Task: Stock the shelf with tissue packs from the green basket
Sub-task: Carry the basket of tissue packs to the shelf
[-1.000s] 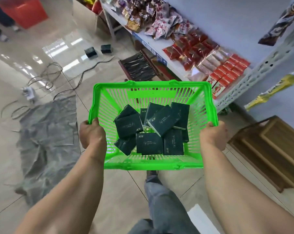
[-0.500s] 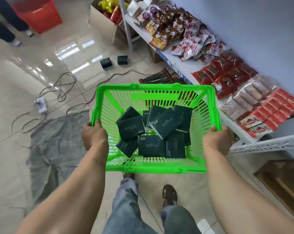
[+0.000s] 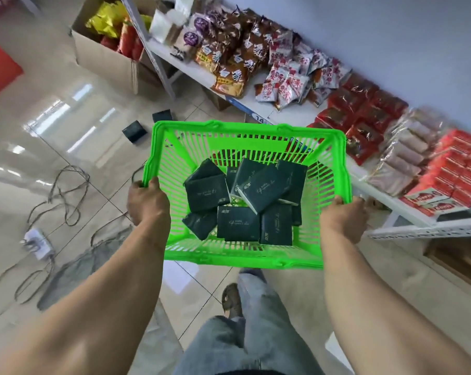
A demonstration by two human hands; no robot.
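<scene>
**Both hands grip the loaded basket**

The left hand [image 3: 148, 203] and right hand [image 3: 344, 217] clamp opposite rims of the green basket [image 3: 245, 254]. Between their fingers, dark tissue packs [image 3: 238, 221] lie jumbled. Beyond the right fingers runs the shelf [image 3: 407, 212] of snacks.

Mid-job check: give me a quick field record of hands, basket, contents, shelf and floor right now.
left hand: gripping the left rim of the green basket
right hand: gripping the right rim
basket contents: dark tissue packs, loosely piled, none taken out yet
shelf: ahead and right, covered with snack packets
floor: two dark packs, loose cables, cardboard box
</scene>
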